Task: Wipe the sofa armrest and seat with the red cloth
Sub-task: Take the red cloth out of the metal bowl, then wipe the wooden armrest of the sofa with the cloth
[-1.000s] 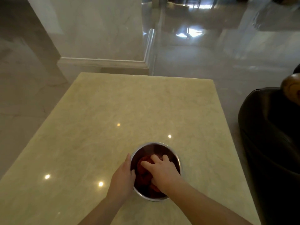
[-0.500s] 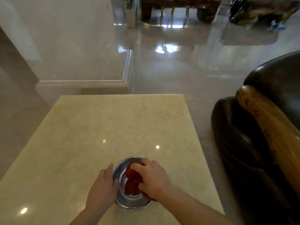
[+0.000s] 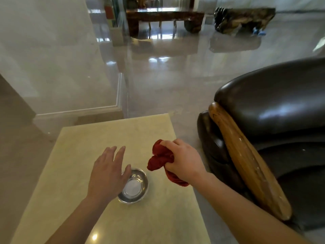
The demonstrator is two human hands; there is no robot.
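My right hand grips the crumpled red cloth in the air above the right part of the yellow marble table. My left hand hovers flat with fingers apart, covering the left rim of a small steel bowl that holds nothing but a wet sheen. The dark leather sofa stands to the right, with a long wooden armrest running along its near side and the seat behind it.
A glossy stone floor lies between the table and the sofa. A marble pillar rises behind the table. Far off stand a dark wooden table and a carved wood piece.
My right hand has lifted the red cloth out of the bowl and moved it right. My left hand has let go of the bowl's rim and opened. The view has swung toward the sofa.
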